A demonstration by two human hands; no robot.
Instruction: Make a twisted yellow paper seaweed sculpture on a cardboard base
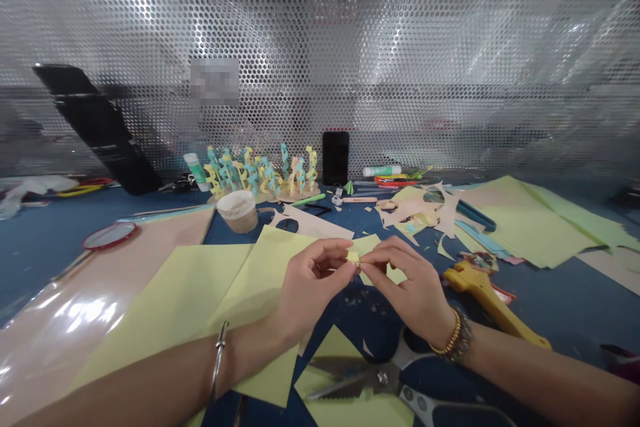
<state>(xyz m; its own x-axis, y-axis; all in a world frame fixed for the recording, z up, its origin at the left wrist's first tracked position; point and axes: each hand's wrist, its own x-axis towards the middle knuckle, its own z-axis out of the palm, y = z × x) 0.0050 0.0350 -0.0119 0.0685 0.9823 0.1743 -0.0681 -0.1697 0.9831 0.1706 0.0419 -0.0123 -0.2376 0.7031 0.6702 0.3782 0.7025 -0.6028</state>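
Observation:
Between the fingertips of my left hand and my right hand is a small piece of yellow paper. Both hands pinch it, thumb against fingers, over the middle of the blue table. Its exact folds are too small to make out. Below my hands lies a pair of large scissors with grey handles, its blades apart on a cut yellow sheet. Larger yellow sheets lie under and to the left of my left forearm.
Twisted paper figures in yellow, blue and peach stand at the back beside a tub. A phone leans on the perforated metal wall. Paper scraps, a yellow-handled tool and green sheets lie right.

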